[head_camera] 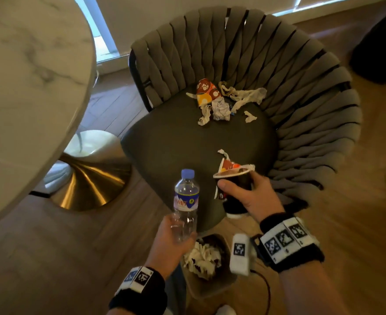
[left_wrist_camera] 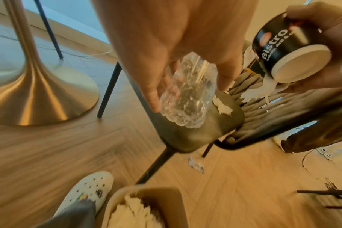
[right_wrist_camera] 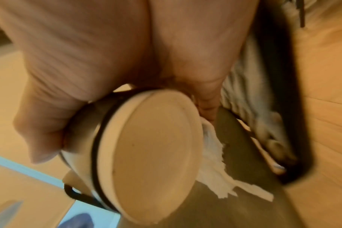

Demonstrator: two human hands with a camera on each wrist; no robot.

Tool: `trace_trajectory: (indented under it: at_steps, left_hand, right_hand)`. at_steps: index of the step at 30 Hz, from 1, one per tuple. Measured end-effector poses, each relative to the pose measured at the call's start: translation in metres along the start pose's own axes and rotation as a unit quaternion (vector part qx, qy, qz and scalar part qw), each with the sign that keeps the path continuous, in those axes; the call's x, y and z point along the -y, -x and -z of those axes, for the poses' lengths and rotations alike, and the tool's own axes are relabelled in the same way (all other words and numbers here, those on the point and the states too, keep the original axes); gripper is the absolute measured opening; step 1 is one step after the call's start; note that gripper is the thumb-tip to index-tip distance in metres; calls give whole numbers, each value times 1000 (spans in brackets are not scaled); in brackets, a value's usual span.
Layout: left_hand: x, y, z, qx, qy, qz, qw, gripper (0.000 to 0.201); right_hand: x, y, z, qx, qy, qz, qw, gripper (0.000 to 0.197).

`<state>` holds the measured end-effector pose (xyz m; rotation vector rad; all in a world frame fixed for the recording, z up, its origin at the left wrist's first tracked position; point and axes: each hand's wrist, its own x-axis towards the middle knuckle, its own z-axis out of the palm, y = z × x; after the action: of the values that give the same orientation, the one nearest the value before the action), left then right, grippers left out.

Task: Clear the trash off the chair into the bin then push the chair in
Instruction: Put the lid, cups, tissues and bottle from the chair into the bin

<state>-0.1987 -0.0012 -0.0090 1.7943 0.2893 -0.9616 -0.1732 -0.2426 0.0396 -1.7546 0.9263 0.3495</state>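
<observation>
Centrally, the woven-back chair (head_camera: 301,123) carries crumpled wrappers and tissue (head_camera: 221,101) at the seat's rear edge. Below its front edge stands the bin (head_camera: 210,289), holding paper. Left hand (head_camera: 171,244) grips a clear water bottle (head_camera: 186,198) by its base; right hand (head_camera: 255,196) grips a black paper cup (head_camera: 235,185).

marble table (head_camera: 28,71) – left, over brass pedestal base (head_camera: 89,178) | wood floor (head_camera: 51,258) | window (head_camera: 101,30) – far left | dark object (head_camera: 380,46) – far right | white shoe (left_wrist_camera: 88,191) – near
</observation>
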Motion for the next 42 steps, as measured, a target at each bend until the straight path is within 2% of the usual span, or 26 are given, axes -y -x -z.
trace_trajectory:
  at_steps: [4, 7, 11, 12, 14, 15, 17, 20, 21, 22, 23, 25, 27, 29, 31, 34, 37, 38, 40, 42]
  left_hand:
    - [42, 35, -29, 58, -63, 40, 996, 46]
    - [93, 30, -51, 79, -180, 75, 978, 29]
    - [220, -24, -86, 101, -255, 92, 957, 51]
    - [215, -27, -89, 96, -231, 105, 962, 46]
    - [210, -33, -94, 62, -157, 100, 981, 23]
    - [214, -41, -97, 48, -125, 95, 986, 22]
    - [229, -61, -101, 20, -76, 87, 993, 42]
    - [253, -83, -105, 28, -116, 77, 990, 89]
    - [255, -85, -104, 31, -138, 87, 986, 103]
    - [260, -87, -104, 31, -153, 93, 983, 108]
    - [259, -84, -103, 25, -170, 96, 980, 102]
    - [248, -71, -97, 7, -204, 99, 974, 65]
    - [227, -51, -88, 0, -227, 95, 969, 33]
    - [204, -32, -76, 6, -216, 78, 973, 16]
    - [171, -17, -63, 15, -212, 45, 976, 10]
    - [110, -10, -39, -6, -211, -7, 978, 14]
    - [46, -22, -16, -35, -198, -56, 978, 15]
    - [24, -30, -9, -31, -198, -68, 977, 15]
    - [-15, -48, 2, -19, -200, -88, 976, 14]
    - [-51, -73, 11, -17, -203, -115, 972, 11]
  right_hand:
    - [-70, 75, -19, 80, -73, -86, 990, 61]
    - [-139, 88, -43, 77, -9, -164, 983, 69]
    - [-219, 66, -83, 45, -11, -240, 970, 90]
    - [-234, 56, -91, 36, -24, -249, 968, 92]
    - [-267, 33, -111, 26, -48, -259, 964, 89]
    - [-280, 22, -119, 20, -64, -261, 963, 89]
    - [-307, 2, -134, 6, -90, -252, 963, 101]
    - [-329, -10, -145, 0, -76, -227, 971, 105]
    - [-328, -10, -144, 0, -73, -224, 972, 102]
    - [-328, -9, -143, 2, -75, -222, 972, 97]
    - [-327, -6, -140, 7, -78, -221, 972, 92]
    - [-323, -1, -134, 17, -54, -211, 976, 80]
    - [-311, 7, -127, 19, -20, -205, 978, 57]
    - [-289, 14, -115, 12, -20, -195, 980, 30]
    - [-250, 19, -99, -6, -31, -173, 984, 16]
    - [-173, 19, -72, -32, -54, -129, 990, 15]
    - [-91, -8, -46, -89, -62, -27, 994, 9]
    - [-65, -24, -39, -121, -46, -1, 992, 12]
    - [-28, -64, -32, -176, 27, 19, 984, 30]
    - [-5, -102, -32, -164, 116, -27, 979, 46]
